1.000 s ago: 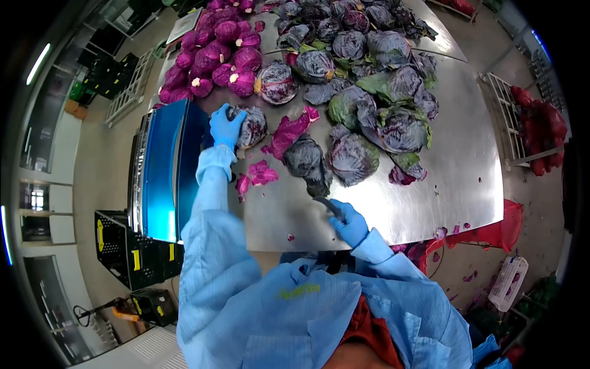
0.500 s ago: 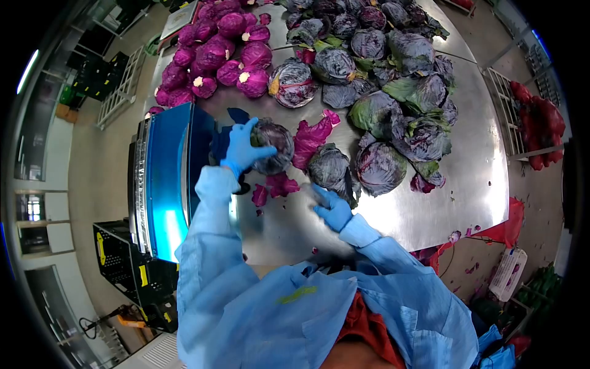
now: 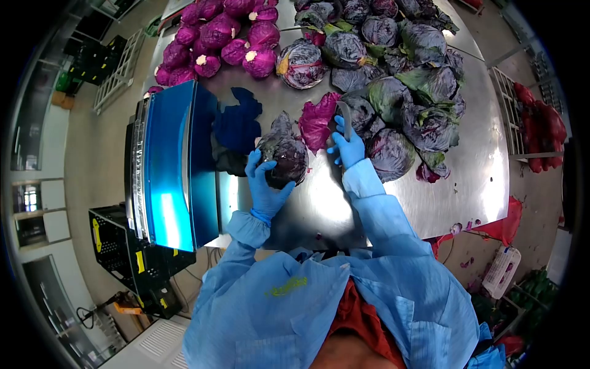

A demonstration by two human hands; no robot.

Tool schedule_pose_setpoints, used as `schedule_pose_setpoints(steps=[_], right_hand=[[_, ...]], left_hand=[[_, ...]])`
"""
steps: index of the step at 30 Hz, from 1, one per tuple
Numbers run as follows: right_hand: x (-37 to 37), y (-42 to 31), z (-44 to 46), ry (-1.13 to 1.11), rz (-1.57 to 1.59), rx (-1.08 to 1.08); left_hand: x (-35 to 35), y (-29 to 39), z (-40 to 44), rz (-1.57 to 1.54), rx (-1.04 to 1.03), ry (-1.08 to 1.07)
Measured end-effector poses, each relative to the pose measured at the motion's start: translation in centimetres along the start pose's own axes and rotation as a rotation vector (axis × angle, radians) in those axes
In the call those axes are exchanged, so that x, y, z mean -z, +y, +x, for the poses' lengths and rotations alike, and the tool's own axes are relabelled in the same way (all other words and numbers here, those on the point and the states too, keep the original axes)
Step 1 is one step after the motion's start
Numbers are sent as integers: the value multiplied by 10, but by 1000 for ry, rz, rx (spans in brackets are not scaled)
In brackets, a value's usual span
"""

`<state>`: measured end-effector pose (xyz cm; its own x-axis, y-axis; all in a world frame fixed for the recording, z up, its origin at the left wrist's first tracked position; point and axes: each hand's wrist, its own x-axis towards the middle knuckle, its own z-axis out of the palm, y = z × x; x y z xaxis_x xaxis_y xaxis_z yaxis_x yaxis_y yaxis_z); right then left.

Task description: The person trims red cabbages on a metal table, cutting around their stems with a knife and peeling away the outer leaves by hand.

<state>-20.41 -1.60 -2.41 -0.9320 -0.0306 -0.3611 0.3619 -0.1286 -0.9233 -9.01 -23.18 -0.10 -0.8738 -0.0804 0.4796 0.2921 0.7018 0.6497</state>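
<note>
My left hand (image 3: 265,186), in a blue glove, cups the lower left side of a dark red cabbage (image 3: 286,157) that rests on the metal table. Its thumb and fingers press against the outer leaves. To the right, my gloved right hand (image 3: 348,146) is closed on a knife (image 3: 345,115), its blade pointing up and away from me. The knife's handle is hidden in the palm. Between the hands, slightly farther off, lies a loose bright purple leaf (image 3: 318,120). Untrimmed cabbages (image 3: 391,154) with dark outer leaves sit just beyond my right hand.
Trimmed purple cabbages (image 3: 219,32) are piled at the back left, dark leafy ones (image 3: 424,43) at the back right. A shiny blue box (image 3: 169,175) stands at the table's left edge. Black crates (image 3: 132,255) are on the floor at left, a white basket (image 3: 501,270) at right.
My left hand has shifted from the cabbage's top left to its lower side, and the cabbage has turned. My right hand has moved up and away from me with the knife.
</note>
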Motion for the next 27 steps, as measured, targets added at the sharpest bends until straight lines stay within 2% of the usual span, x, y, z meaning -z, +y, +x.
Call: schedule_pose_setpoints(steps=[3,4,6,7,8,9,12,14,16,18,19,22,25,27], right_hand=[[-12,4,-7,-175,-103,-108],[-21,4,-14,-259,-230,-121],[-36,2,-19,-357,-201,-244],[-39,19,-11,-368,-84,-321],[-41,34,0,-378,36,-388],[-42,29,-5,-348,152,-367],[-26,17,-31,-340,236,-380],[-7,9,-56,-320,226,-333],[22,1,-89,-302,215,-373],[52,15,-114,-245,89,-280],[68,23,-127,-209,102,-275],[115,33,-156,-100,104,-284],[148,38,-178,-25,113,-247],[160,31,-189,9,50,-251]], left_hand=[[-6,-14,-16,-265,227,102],[-9,-13,-17,-401,370,147],[-20,-9,-14,-669,636,236],[-30,-20,-21,-621,682,228],[-33,-20,-20,-680,673,256],[-35,-15,-16,-744,653,267],[-33,1,-31,-896,685,254],[-37,8,-47,-1016,708,220],[-36,36,-61,-1068,743,131],[-48,53,-80,-1057,677,59],[-45,65,-87,-1051,838,-65],[-79,86,-97,-855,584,-123],[-88,116,-89,-588,432,-296],[-95,125,-86,-544,381,-340]])
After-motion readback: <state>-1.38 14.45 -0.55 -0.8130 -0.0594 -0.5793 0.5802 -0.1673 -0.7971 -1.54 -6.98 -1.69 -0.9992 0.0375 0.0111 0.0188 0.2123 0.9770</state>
